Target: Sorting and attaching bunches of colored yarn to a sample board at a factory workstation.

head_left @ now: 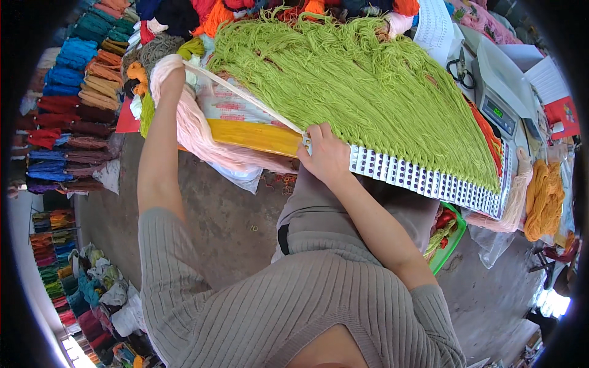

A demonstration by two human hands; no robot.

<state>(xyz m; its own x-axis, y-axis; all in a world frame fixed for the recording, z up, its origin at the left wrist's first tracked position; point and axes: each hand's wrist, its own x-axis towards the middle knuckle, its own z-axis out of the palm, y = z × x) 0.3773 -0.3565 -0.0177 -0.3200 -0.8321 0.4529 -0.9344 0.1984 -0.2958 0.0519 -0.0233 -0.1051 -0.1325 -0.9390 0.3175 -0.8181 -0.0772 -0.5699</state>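
My left hand (173,78) is closed on pale pink yarn (191,122), raised at the left of the table. A taut bundle of pale strands (245,98) runs from it down to the fingers of my right hand (325,152). That hand grips the left end of a white perforated card (399,170), thumb at its near edge; the exact hold on the strands is partly hidden. Thick green yarn (356,86) hangs from the card's holes in rows and spreads over the table. Under the strands lies a yellow wooden bar (264,136).
A digital scale (497,113) and black scissors (461,75) are at the right, near orange skeins (543,199). Beside my leg stands a green basket (453,242). Colored skeins (73,73) fill the shelf at left. More yarn lines the table's far side.
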